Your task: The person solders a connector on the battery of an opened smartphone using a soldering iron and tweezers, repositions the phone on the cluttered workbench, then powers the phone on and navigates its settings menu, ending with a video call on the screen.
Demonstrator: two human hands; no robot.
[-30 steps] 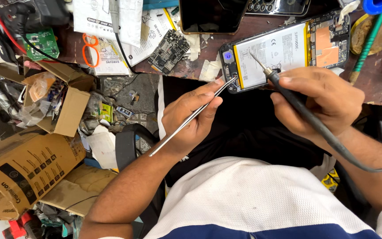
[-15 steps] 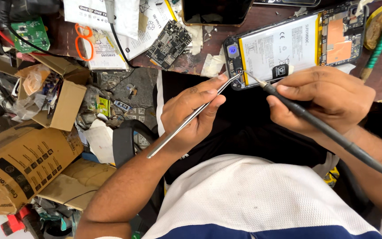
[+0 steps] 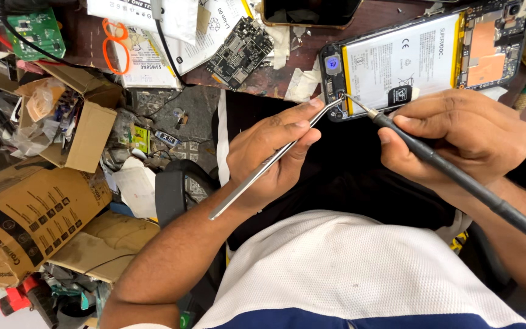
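Note:
An opened phone (image 3: 421,55) with its white battery and bare boards showing lies on the dark wooden bench. My left hand (image 3: 272,152) pinches long metal tweezers (image 3: 263,167) whose tips reach the phone's lower left corner. My right hand (image 3: 458,137) grips a black soldering iron (image 3: 458,176); its thin tip meets the tweezer tips at that same corner. The iron's handle and cord run off to the lower right.
A loose black circuit board (image 3: 240,52) and papers (image 3: 153,36) lie on the bench (image 3: 287,76), with a green board (image 3: 35,33) and orange scissors (image 3: 117,45) at the left. Cardboard boxes (image 3: 38,207) and clutter fill the floor at the left. A dark phone (image 3: 312,12) lies at the top.
The view has drawn closer and shifted; both tool tips stay at the phone's lower left corner, with the iron's tip now right against the tweezer tips.

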